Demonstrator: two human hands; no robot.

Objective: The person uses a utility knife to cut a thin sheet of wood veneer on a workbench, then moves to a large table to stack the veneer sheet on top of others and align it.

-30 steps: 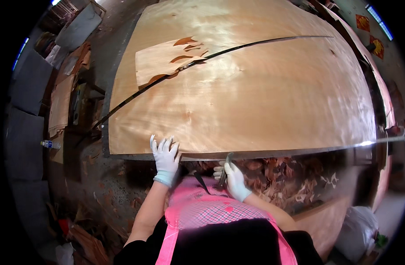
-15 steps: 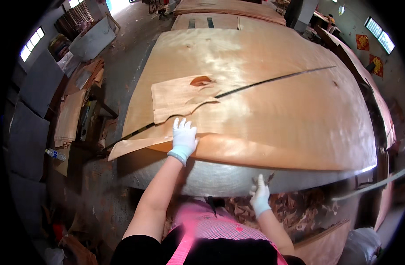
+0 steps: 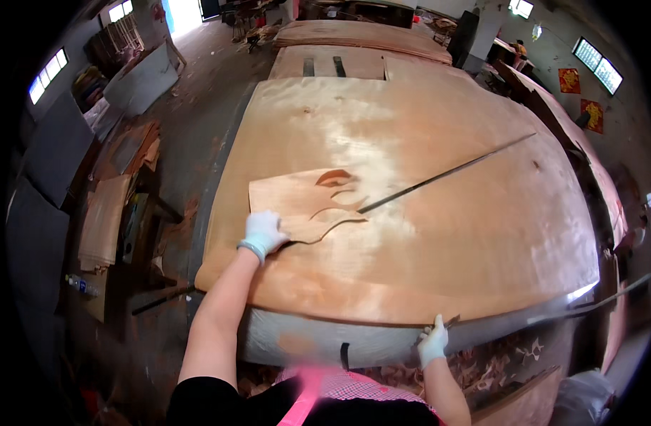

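Scrap (image 3: 286,193) is lying on the sheet (image 3: 425,255).
Head view: left hand (image 3: 263,233) is touching the scrap, grip unclear; right hand (image 3: 432,342) is clutching a tool (image 3: 452,321) beside the sheet's edge; the scrap is risking splits if tugged.

I can read no words or numbers from where I operate. On the wall (image 3: 558,51) at the right I see 2 red posters (image 3: 570,80) with gold markings, too small for me to make out. A bottle (image 3: 89,288) at the left carries a blue label (image 3: 75,282), also illegible to me.
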